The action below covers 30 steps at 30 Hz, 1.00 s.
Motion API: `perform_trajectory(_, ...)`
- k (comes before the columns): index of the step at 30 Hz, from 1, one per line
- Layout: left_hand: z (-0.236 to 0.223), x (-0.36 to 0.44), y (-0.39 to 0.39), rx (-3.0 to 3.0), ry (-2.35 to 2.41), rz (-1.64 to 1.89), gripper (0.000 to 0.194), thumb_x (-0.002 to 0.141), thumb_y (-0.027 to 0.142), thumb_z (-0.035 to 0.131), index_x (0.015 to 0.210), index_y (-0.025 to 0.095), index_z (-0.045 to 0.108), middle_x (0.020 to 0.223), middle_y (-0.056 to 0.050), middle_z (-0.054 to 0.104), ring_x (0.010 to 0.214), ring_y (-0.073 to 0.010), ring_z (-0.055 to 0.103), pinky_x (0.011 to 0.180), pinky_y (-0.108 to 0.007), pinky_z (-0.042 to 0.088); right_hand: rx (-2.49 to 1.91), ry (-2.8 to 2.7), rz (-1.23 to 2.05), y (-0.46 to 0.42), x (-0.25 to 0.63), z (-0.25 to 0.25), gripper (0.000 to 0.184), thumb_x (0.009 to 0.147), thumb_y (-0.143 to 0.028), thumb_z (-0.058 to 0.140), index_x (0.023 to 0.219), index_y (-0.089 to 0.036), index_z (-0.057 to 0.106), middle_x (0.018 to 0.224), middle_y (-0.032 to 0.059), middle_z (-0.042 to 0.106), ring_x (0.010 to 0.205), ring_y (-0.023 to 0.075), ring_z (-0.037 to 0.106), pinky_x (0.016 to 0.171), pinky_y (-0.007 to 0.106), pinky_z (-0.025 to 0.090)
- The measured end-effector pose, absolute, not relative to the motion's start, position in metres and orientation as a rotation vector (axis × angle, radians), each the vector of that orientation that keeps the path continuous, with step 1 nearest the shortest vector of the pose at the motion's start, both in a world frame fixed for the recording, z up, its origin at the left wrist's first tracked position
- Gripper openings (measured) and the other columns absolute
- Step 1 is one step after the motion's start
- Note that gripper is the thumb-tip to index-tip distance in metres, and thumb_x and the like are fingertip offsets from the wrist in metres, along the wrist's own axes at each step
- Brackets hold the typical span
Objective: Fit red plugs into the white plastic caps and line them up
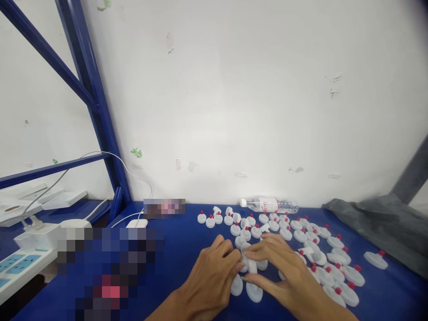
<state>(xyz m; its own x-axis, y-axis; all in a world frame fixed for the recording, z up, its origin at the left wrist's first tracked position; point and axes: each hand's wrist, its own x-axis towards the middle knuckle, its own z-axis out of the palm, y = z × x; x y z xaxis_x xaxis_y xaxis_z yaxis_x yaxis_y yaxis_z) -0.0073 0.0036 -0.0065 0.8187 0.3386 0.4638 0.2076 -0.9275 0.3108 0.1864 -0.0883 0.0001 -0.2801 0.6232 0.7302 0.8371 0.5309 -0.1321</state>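
Note:
Low over the blue table, my left hand [214, 274] has its thumb and fingers pinched at the edge of a small translucent white plastic cap [252, 266]. From the other side my right hand [289, 272] grips the same piece between thumb and fingertips. Fingers partly cover it, so its full shape is hidden. Below the hands lie round translucent caps [254, 292], seemingly without red tips. Many similar round white caps with red tips [326, 275] are spread to the right of my right hand, and more [201, 218] sit behind both hands.
A clear plastic bottle [267, 204] lies on its side by the wall. Dark grey sheeting [374, 223] covers the table's right end. To the left are a white power strip [20, 267], cables, a blue metal frame [96, 102] and blurred-out patches on the blue table [180, 258].

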Motion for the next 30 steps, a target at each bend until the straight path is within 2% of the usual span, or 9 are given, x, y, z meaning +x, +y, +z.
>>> perform_trajectory(3, -0.009, -0.004, 0.003, 2.631, 0.457, 0.793, 0.033, 0.105, 0.028, 0.028, 0.077, 0.02, 0.045, 0.08, 0.0, 0.053, 0.078, -0.0172, 0.047, 0.07, -0.032, 0.036, -1.16, -2.05, -0.42, -0.087, 0.188, 0.001, 0.023, 0.09, -0.028, 0.07, 0.108, -0.021, 0.057, 0.098, 0.0043, 0.073, 0.088, 0.0188, 0.067, 0.096, 0.043, 0.045)
perform_trajectory(7, -0.008, -0.005, 0.017, 2.372, 0.685, 0.929, 0.041, 0.106, 0.035, 0.024, 0.071, 0.02, 0.039, 0.07, 0.002, 0.047, 0.068, -0.0149, 0.043, 0.073, -0.032, 0.036, -1.17, -1.967, -0.683, -0.087, 0.21, 0.009, 0.017, 0.091, -0.013, 0.065, 0.104, -0.022, 0.06, 0.105, 0.0051, 0.073, 0.091, 0.0189, 0.066, 0.092, 0.041, 0.045)
perform_trajectory(11, -0.002, -0.012, 0.034, 2.203, 0.93, 1.104, 0.044, 0.105, 0.041, 0.025, 0.068, 0.021, 0.036, 0.067, 0.002, 0.044, 0.068, -0.0167, 0.043, 0.066, -0.031, 0.033, -1.4, -1.697, -0.794, -0.087, 0.238, 0.017, 0.022, 0.093, -0.022, 0.062, 0.115, -0.024, 0.062, 0.111, 0.0076, 0.07, 0.1, 0.0242, 0.065, 0.088, 0.043, 0.048)
perform_trajectory(16, -0.005, -0.01, 0.036, 2.278, 1.035, 1.028, 0.032, 0.102, 0.038, 0.035, 0.08, 0.022, 0.053, 0.077, 0.0, 0.056, 0.078, -0.0195, 0.05, 0.07, -0.032, 0.036, -1.553, -1.767, -0.671, -0.083, 0.246, 0.014, 0.018, 0.097, -0.032, 0.055, 0.112, -0.027, 0.064, 0.111, 0.0052, 0.07, 0.105, 0.0253, 0.065, 0.098, 0.049, 0.045)
perform_trajectory(18, -0.009, -0.008, 0.037, 2.332, 1.04, 0.967, 0.027, 0.1, 0.035, 0.039, 0.084, 0.023, 0.057, 0.082, 0.0, 0.06, 0.083, -0.0203, 0.053, 0.073, -0.033, 0.039, -1.601, -1.8, -0.599, -0.082, 0.244, 0.011, 0.017, 0.098, -0.034, 0.052, 0.11, -0.026, 0.062, 0.109, 0.0042, 0.071, 0.104, 0.0253, 0.066, 0.104, 0.053, 0.041)
perform_trajectory(20, -0.012, -0.007, 0.04, 2.367, 1.057, 0.928, 0.025, 0.099, 0.034, 0.041, 0.086, 0.024, 0.06, 0.086, -0.001, 0.063, 0.087, -0.0211, 0.055, 0.076, -0.034, 0.041, -1.664, -1.814, -0.525, -0.081, 0.242, 0.009, 0.017, 0.099, -0.037, 0.051, 0.107, -0.027, 0.062, 0.107, 0.0038, 0.072, 0.1, 0.0256, 0.067, 0.103, 0.055, 0.041)
perform_trajectory(25, -0.018, -0.009, 0.053, 2.353, 1.128, 0.876, 0.023, 0.098, 0.029, 0.042, 0.099, 0.026, 0.065, 0.103, -0.002, 0.066, 0.098, -0.0231, 0.057, 0.082, -0.038, 0.046, -1.738, -1.848, -0.402, -0.082, 0.239, 0.009, 0.017, 0.098, -0.038, 0.052, 0.098, -0.026, 0.063, 0.107, 0.006, 0.069, 0.099, 0.0255, 0.064, 0.089, 0.047, 0.05)
perform_trajectory(30, -0.033, -0.009, 0.059, 2.327, 1.152, 0.82, 0.025, 0.096, 0.025, 0.042, 0.104, 0.026, 0.066, 0.106, -0.003, 0.067, 0.101, -0.0237, 0.06, 0.087, -0.04, 0.051, -1.755, -1.904, -0.408, -0.08, 0.241, 0.006, 0.014, 0.098, -0.033, 0.054, 0.095, -0.027, 0.066, 0.092, 0.004, 0.069, 0.089, 0.0234, 0.064, 0.084, 0.043, 0.049)
